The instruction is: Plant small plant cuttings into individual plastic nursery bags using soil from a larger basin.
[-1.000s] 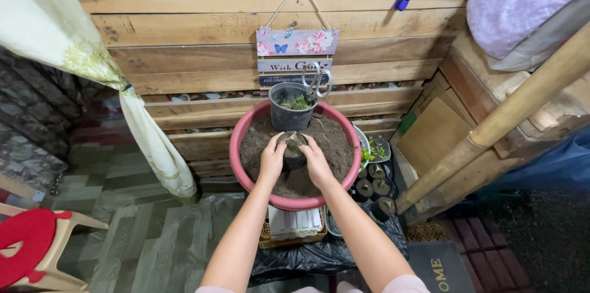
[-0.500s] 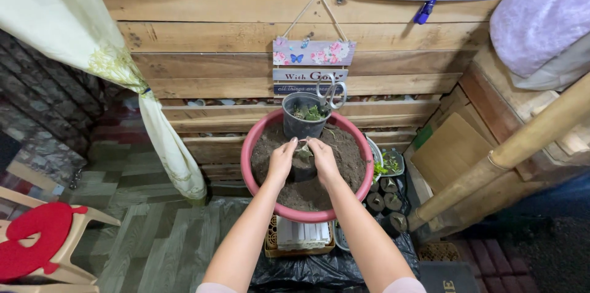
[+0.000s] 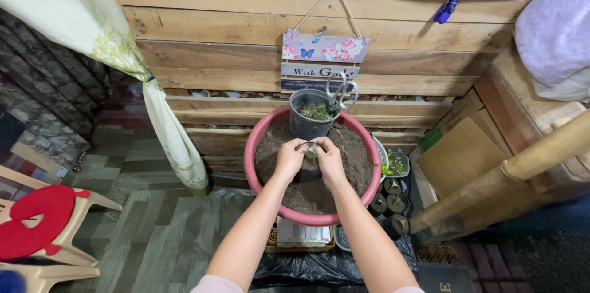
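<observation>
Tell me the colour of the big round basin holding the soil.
The basin is a dusty pinkish red, seen best along its rim in the head view.

Floor [image 3: 153, 231] — black plastic sheet [image 3: 319, 265], perhaps a crate [image 3: 300, 234].

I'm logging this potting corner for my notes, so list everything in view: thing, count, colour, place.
basin of soil: one, pink-red rim, centre, on a crate
small pot: one, dark, in the basin between the hands
seedling pot: one, dark grey, green plants, on the basin's far edge
scissors: one, pale handles, in the seedling pot
hanging sign: one, pastel with butterflies, on the plank wall
small pots: several, dark, right of the basin
curtain: one, cream, left
chair: one, red seat, lower left
bamboo pole: one, tan, right
left hand: on the small pot's rim
right hand: on the small pot's rim
</observation>
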